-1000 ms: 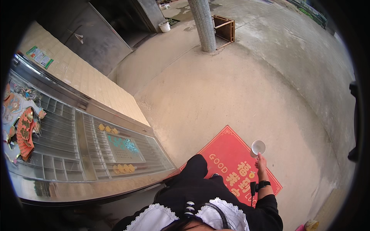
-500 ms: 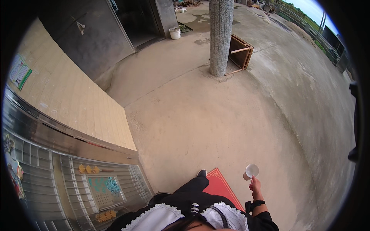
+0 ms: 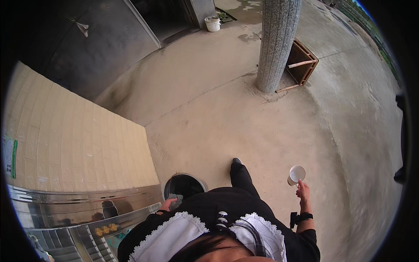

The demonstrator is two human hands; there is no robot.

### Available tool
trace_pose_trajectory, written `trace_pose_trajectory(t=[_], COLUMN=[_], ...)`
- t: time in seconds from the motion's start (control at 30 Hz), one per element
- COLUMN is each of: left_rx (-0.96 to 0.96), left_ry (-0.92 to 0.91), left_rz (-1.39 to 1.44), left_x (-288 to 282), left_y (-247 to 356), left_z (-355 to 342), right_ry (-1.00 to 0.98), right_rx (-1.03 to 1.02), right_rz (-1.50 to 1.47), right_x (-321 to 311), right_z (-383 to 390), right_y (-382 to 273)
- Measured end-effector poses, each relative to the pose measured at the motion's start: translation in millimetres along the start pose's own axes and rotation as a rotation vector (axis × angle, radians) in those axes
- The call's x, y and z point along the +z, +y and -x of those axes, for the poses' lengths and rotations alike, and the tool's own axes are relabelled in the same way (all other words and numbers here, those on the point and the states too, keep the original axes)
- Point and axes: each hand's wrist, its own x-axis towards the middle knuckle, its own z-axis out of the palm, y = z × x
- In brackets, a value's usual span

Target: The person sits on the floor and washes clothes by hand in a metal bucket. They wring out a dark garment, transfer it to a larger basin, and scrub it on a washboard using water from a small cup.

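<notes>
Out to my right, a white round cup is in my right hand, its open top tipped toward me. The fingers are closed at the cup's near side, where a handle may be; that spot is too small to make out. My left hand is low by my left side, closed on a crumpled grey cloth-like piece. Beside that hand stands a dark round bin with a pale rim, and the grey piece overlaps its near edge.
A tiled wall and a metal-framed door run along my left. Ahead, a stone pillar rises from the concrete floor, with a wooden table on its side behind it. A white bucket stands by a doorway.
I have moved forward, off the red mat, which is out of view. My left hand with the grey piece and the dark bin have come into view. The cup stays in my right hand.
</notes>
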Motion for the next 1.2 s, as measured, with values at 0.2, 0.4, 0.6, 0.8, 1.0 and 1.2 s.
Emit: trace_pose_trajectory(t=[0.2, 0.4, 0.6, 0.8, 1.0, 1.2], left_rx=[0.066, 0.028, -0.013, -0.05, 0.003, 0.127], left_ry=[-0.003, -0.032, -0.048, -0.042, -0.043, -0.038], left_rz=[0.032, 0.047, 0.024, 0.031, 0.036, -0.012], left_x=[130, 224, 338, 438, 565, 740], left_y=[163, 338, 528, 653, 785, 947], left_z=[-29, -72, -149, -170, -196, -225], right_ry=[-0.121, -0.181, -0.075, -0.154, -0.216, -0.191], right_rx=[-0.035, -0.134, 0.006, 0.067, 0.017, -0.02], right_rz=[-0.054, 0.003, -0.05, -0.024, -0.059, -0.23], right_x=[107, 212, 315, 378, 448, 489], right_z=[-136, -239, -317, -376, -513, -660], right_y=[-201, -381, -522, -675, -811, -935])
